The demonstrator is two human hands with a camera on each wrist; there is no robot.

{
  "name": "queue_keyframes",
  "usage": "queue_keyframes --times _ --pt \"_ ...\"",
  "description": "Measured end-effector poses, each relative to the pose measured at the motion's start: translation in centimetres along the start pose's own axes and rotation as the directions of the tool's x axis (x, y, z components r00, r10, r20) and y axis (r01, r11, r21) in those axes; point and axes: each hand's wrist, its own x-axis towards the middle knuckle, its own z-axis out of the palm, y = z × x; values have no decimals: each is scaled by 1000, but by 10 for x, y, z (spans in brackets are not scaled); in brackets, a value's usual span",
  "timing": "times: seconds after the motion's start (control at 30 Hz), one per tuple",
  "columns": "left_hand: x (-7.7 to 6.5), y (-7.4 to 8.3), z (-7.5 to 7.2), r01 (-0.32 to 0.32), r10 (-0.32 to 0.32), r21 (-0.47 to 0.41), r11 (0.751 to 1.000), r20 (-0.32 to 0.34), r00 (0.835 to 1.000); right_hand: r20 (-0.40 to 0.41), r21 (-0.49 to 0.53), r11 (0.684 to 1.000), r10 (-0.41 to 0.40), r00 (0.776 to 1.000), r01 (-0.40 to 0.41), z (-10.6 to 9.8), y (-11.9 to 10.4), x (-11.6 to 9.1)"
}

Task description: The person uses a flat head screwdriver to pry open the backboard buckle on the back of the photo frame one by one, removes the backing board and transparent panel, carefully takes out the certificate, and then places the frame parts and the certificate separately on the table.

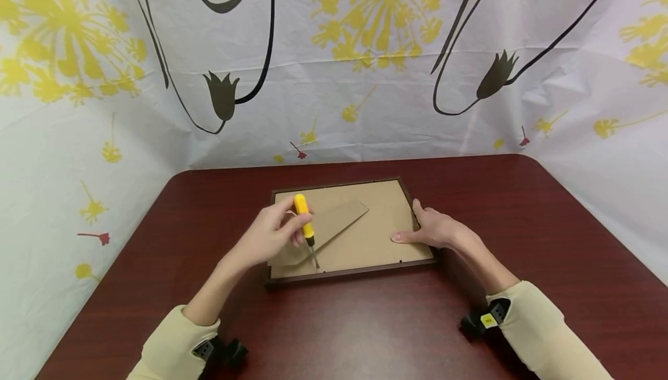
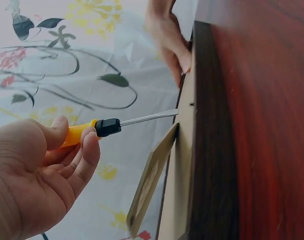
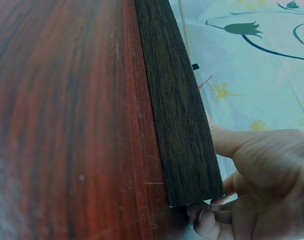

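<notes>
A picture frame (image 1: 355,274) with a dark wood-grain rim lies face down, its tan backing board (image 1: 388,206) showing. An easel flap (image 1: 341,217) stands slanted off the board. My left hand (image 1: 266,235) pinches the yellow handle of a flat-blade screwdriver (image 1: 301,209) between thumb and fingers. Its blade points down at the board's near edge, left of the middle, close to a small dark tab (image 2: 192,104). My right hand (image 1: 440,230) grips the frame's right side, thumb on the backing. In the right wrist view, curled fingers (image 3: 207,222) reach around the frame's corner.
The frame lies on a dark red wood-grain table (image 1: 355,333). Another small tab (image 3: 195,66) stands up from the frame's near rim, toward the right. A white sheet (image 1: 334,119) with flower prints hangs behind the table and along its sides.
</notes>
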Motion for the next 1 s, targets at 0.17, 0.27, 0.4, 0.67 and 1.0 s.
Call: queue_keyframes --times 0.17,0.27,0.4,0.67,1.0 --pt "-1 -2 -15 55 -57 -29 998 -70 996 -3 12 1000 15 1000 -15 -1 -2 -2" --pt "-2 -4 -24 82 -86 -39 996 -112 990 0 19 999 30 1000 -30 -1 -4 -4" --pt "-4 -8 -35 107 -111 -38 994 -150 982 7 29 998 48 999 -49 0 -5 -4" --pt "-10 -17 -57 196 -193 -3 981 -169 966 23 50 995 88 996 -89 2 -9 -6" --pt "-19 -33 -80 338 -328 84 937 -117 938 29 31 991 131 991 -131 1 -13 -8"
